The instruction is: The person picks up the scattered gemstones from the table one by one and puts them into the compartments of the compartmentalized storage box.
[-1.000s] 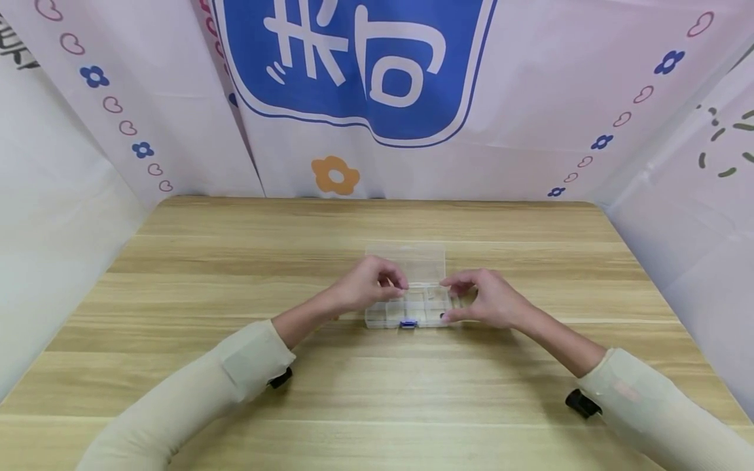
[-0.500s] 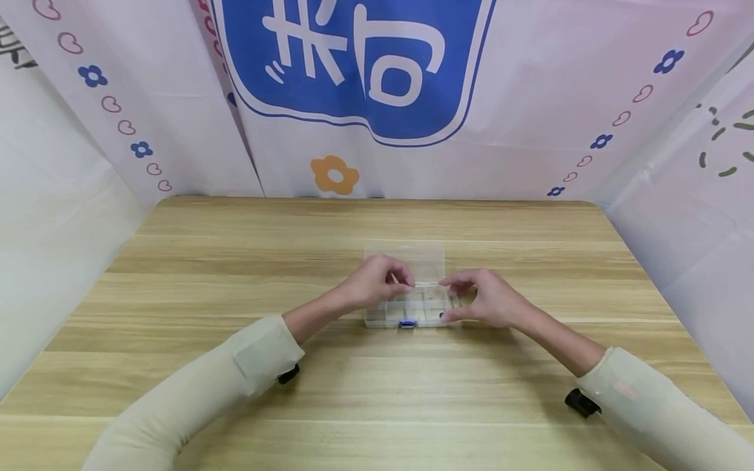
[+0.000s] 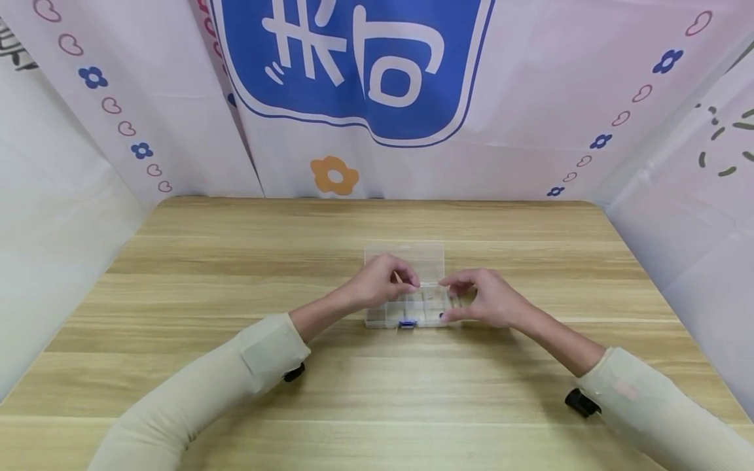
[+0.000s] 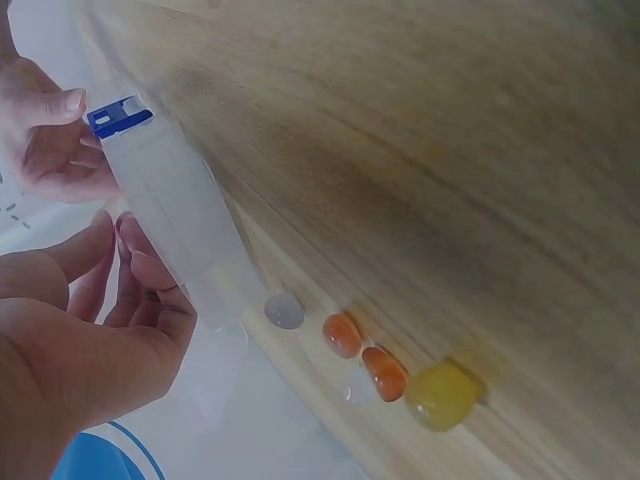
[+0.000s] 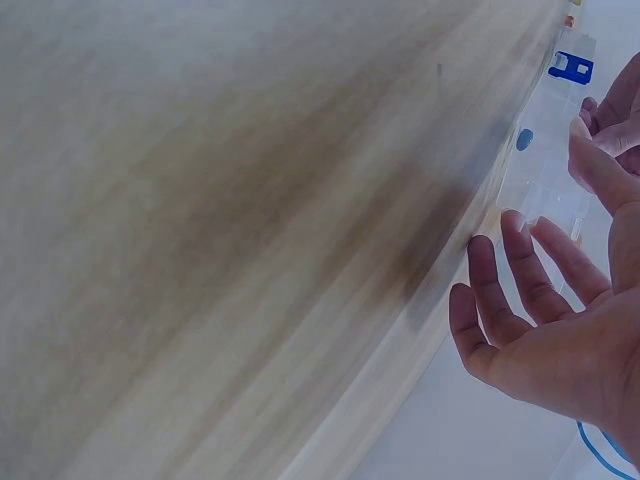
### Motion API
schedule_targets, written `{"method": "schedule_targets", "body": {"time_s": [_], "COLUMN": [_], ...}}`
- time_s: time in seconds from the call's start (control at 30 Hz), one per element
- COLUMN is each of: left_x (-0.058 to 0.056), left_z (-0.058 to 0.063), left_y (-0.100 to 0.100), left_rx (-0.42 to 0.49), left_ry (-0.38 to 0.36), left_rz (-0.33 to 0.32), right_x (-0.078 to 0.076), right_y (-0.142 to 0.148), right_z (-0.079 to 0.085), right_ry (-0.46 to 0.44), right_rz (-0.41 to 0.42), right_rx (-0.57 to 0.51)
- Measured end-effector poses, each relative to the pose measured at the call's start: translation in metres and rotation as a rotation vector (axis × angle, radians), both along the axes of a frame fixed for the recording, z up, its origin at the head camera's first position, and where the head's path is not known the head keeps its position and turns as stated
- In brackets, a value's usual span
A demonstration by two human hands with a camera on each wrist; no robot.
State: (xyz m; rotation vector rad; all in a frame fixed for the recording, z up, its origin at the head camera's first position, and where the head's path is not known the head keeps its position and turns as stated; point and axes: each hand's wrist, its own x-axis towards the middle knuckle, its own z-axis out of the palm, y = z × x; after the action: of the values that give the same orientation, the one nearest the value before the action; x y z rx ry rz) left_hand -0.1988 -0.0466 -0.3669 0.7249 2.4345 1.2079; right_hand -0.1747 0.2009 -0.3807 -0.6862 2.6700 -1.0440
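Observation:
My left hand (image 3: pixel 383 281) hovers over the left and middle compartments of a clear plastic compartment box (image 3: pixel 376 323). Thumb and forefinger meet at the tips; I cannot tell whether something small sits between them. The box's clear lid (image 3: pixel 431 256) is raised at the back, and its blue clasp (image 3: pixel 407 324) faces front. Around the right end of the box, my right hand (image 3: pixel 491 301) spreads thumb and relaxed fingers, tips right at the walls. A small blue stone (image 5: pixel 525 138) shows through the box near the right thumb.
Left of the box, in the left wrist view, several glossy stones lie on the wooden table (image 3: pixel 377 405): a pale one (image 4: pixel 285 310), an orange one (image 4: pixel 342 335), a second orange one (image 4: pixel 384 373) and a yellow one (image 4: pixel 441 396). A printed cloth (image 3: pixel 518 98) hangs behind.
My left hand has shifted a little to the right over the box, fingertips still together. The right hand and the box have hardly moved.

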Motion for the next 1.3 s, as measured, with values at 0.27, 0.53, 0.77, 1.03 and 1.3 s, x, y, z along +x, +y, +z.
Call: {"method": "schedule_targets", "body": {"time_s": [0.27, 0.53, 0.77, 1.03, 1.3], "left_x": [0.001, 0.004, 0.012, 0.018, 0.017], "left_z": [0.004, 0.007, 0.008, 0.006, 0.003], "left_y": [-0.005, -0.023, -0.046, -0.071, -0.096], "left_rx": [0.016, 0.012, 0.023, 0.017, 0.052], "left_ry": [-0.009, 0.038, 0.059, 0.082, 0.087], "left_rz": [0.002, -0.013, 0.015, 0.055, 0.086], "right_x": [0.001, 0.002, 0.003, 0.005, 0.004], "right_y": [-0.002, -0.002, -0.002, -0.002, -0.002], "right_z": [0.001, 0.003, 0.003, 0.004, 0.003], "right_ry": [-0.006, -0.006, -0.010, -0.012, -0.004], "right_rz": [0.002, -0.001, -0.009, -0.012, -0.011], "right_rx": [-0.002, 0.007, 0.016, 0.019, 0.013]}}
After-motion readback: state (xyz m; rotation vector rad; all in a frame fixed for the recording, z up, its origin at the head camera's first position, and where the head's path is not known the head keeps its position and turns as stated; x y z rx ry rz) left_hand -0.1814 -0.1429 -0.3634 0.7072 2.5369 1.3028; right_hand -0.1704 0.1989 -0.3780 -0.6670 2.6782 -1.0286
